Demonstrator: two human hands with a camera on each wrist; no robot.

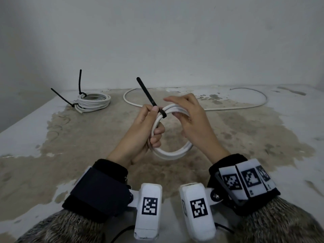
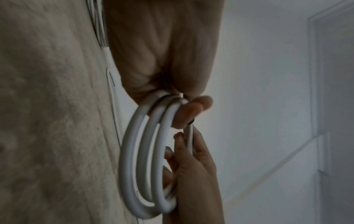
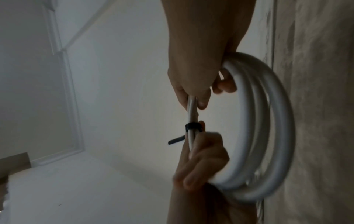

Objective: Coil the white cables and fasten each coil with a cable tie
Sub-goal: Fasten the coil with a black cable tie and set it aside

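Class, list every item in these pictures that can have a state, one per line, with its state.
Held coil: wound, lifted off the table, one black cable tie round it, tail sticking up.
Finished coil: lying on the table, two ties fastened.
Loose cable: uncoiled on the table.
Left hand: grips the held coil.
Right hand: holds the coil's far side.

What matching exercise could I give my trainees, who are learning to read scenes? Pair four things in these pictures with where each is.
Things:
1. finished white cable coil with two black ties
2. loose white cable
3. white cable coil being tied
4. black cable tie with upright tail

Places:
A. wrapped round the held coil
B. far left on the table
C. in both hands
D. trailing across the far table

Pairs: 1-B, 2-D, 3-C, 4-A
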